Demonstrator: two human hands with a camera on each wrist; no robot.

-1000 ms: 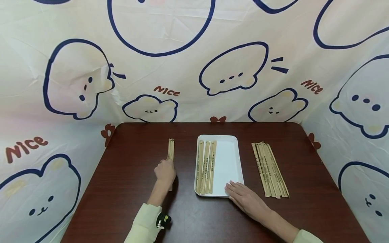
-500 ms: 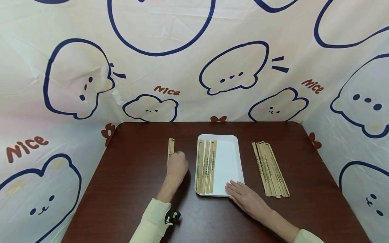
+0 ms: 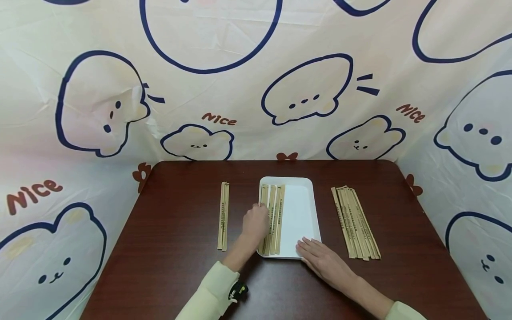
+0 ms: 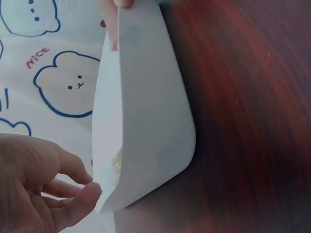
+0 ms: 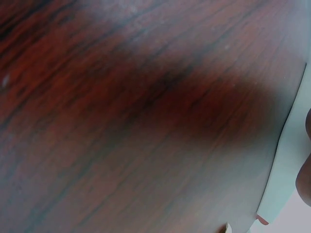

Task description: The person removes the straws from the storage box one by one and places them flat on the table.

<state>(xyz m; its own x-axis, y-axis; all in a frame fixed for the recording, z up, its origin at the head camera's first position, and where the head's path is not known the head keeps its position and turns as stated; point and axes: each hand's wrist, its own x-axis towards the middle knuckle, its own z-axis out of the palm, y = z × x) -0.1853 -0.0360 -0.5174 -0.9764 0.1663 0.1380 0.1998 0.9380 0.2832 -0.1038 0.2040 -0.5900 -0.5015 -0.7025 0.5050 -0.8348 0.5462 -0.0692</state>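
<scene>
A white tray (image 3: pixel 299 209) holds several paper-wrapped chopsticks (image 3: pixel 279 218) side by side along its left half. My left hand (image 3: pixel 255 222) is over the tray's left edge and covers part of the leftmost chopsticks. In the left wrist view, thumb and fingers of this hand (image 4: pixel 43 184) are loosely bent, tips close together at the tray wall (image 4: pixel 153 107), with nothing seen between them. My right hand (image 3: pixel 326 262) lies with fingers straight on the tray's near right corner. Its fingertips (image 5: pixel 304 182) show at the right wrist view's edge, at the tray's side.
A small stack of wrapped chopsticks (image 3: pixel 223 218) lies left of the tray on the dark brown table (image 3: pixel 180 222). To the right lies a larger, slightly fanned pile of them (image 3: pixel 356 224). A cartoon-printed cloth (image 3: pixel 248 89) hangs behind and beside the table.
My left hand has moved right, off the small left stack, which now shows in full, and over to the tray's left edge. My right hand has stayed put.
</scene>
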